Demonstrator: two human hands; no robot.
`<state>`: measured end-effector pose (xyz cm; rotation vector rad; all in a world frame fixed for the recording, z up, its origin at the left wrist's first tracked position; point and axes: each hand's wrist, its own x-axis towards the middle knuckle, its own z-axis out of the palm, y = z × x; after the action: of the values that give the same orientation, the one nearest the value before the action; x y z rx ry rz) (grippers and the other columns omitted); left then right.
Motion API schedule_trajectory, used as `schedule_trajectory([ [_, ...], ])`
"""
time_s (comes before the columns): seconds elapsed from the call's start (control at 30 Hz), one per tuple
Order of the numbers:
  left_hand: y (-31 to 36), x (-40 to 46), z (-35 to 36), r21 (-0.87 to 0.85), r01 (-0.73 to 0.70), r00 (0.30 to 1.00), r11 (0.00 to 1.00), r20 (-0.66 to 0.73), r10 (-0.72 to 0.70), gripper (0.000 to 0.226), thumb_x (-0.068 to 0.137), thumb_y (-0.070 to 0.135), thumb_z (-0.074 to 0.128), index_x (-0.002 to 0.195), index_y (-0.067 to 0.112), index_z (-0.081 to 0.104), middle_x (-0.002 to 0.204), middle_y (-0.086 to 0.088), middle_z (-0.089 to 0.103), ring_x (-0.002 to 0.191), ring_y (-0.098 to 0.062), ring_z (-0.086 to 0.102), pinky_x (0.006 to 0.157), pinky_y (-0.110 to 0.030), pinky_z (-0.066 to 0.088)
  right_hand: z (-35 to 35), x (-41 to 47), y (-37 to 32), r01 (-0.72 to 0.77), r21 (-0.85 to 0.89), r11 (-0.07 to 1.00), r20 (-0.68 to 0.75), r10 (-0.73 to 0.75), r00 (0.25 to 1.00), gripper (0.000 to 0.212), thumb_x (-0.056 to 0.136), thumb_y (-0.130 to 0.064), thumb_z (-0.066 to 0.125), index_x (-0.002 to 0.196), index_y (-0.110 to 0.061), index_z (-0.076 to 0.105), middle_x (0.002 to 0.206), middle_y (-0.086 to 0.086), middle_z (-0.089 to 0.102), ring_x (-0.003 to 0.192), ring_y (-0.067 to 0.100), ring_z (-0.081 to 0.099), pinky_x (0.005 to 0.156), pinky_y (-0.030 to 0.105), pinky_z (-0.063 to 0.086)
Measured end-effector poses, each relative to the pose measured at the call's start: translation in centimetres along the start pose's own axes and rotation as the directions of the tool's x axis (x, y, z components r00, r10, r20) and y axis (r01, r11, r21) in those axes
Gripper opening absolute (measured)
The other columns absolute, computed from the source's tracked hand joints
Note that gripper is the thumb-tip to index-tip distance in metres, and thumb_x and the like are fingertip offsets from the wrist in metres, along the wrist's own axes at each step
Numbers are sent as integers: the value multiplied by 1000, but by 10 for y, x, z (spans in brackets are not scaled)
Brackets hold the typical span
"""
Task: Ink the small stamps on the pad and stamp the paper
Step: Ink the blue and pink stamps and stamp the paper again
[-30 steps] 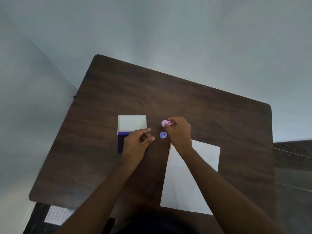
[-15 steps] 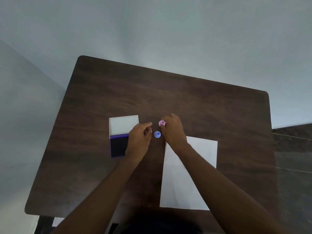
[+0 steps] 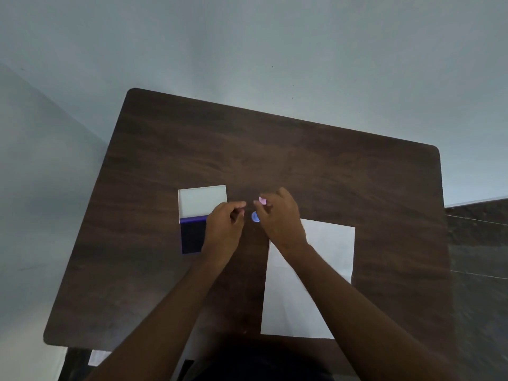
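The ink pad (image 3: 192, 235) lies open at the table's left middle, its dark purple pad toward me and its white lid (image 3: 202, 200) folded back. My left hand (image 3: 224, 226) hovers over the pad's right edge with loosely curled fingers, and nothing shows in it. My right hand (image 3: 280, 218) pinches a small pink stamp (image 3: 262, 200) at its fingertips. A small blue stamp (image 3: 255, 217) stands on the table between the two hands, partly covered by my right fingers. The white paper (image 3: 327, 248) lies to the right under my right forearm.
The dark wooden table (image 3: 275, 155) stands against a pale wall, with a bare stretch behind the hands. A dark tiled floor (image 3: 478, 243) shows at the right. Some white paper (image 3: 99, 357) lies on the floor below the table's near left corner.
My left hand has drawn closer to my right hand. My right hand keeps hold of the pink stamp and now overlaps the blue stamp's edge. The head view has shifted a little.
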<state>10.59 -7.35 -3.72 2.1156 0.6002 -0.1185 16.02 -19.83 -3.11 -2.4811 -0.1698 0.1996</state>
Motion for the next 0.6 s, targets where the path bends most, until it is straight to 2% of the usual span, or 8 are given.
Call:
schedule_trajectory([
  [0.07,0,-1,-1,-1,-6,1000,1000,-16,6,22,93,21,58,114,18,65,117,0,67,95,4,48,82,2,26,5,-5,0,-24,-49,999,89,28,996,28,90,-31,61,103,-8,68,102,9,67,91,16,58,86,30,50],
  [0.13,0,-2,-3,0,2,1000,1000,-11,-2,23,93,22,58,115,17,65,118,0,67,99,0,52,88,-5,29,12,-8,1,-122,-74,990,150,132,980,33,89,-38,60,105,-10,66,105,6,67,90,15,60,87,26,46],
  [0.2,0,-3,-4,-7,13,1000,1000,2,-13,24,93,22,58,116,18,65,119,0,66,105,-7,58,89,-13,33,18,-11,2,-183,-76,980,165,194,967,25,89,-37,62,97,-13,63,96,3,66,74,10,55,80,22,45],
  [0.27,-1,-3,-6,-7,7,1000,1000,4,-7,24,93,20,58,116,18,65,119,1,67,105,-7,58,87,-10,34,23,-13,2,-176,-119,977,178,195,964,16,88,-30,64,90,-15,59,91,4,65,66,9,48,74,23,44],
  [0.33,-1,-4,-8,-5,-1,1000,1000,6,1,24,93,18,58,116,18,65,118,1,67,104,-5,57,85,-8,34,28,-14,3,-173,-147,974,177,198,964,16,88,-25,65,97,-12,61,97,8,68,74,13,55,74,24,44],
  [0.4,-1,-6,-9,-10,0,1000,1000,11,0,25,93,18,58,117,17,64,119,1,66,107,-8,58,88,-12,36,31,-14,5,-182,-160,970,180,210,961,22,88,-23,66,104,-9,62,103,11,68,86,20,63,79,27,46],
  [0.6,0,-8,-9,17,16,999,1000,35,-17,26,94,20,57,119,17,63,122,-1,65,111,-14,59,93,-19,37,32,-7,7,-220,-175,960,258,260,930,25,89,-20,65,110,-5,60,111,13,66,98,24,62,87,29,46],
])
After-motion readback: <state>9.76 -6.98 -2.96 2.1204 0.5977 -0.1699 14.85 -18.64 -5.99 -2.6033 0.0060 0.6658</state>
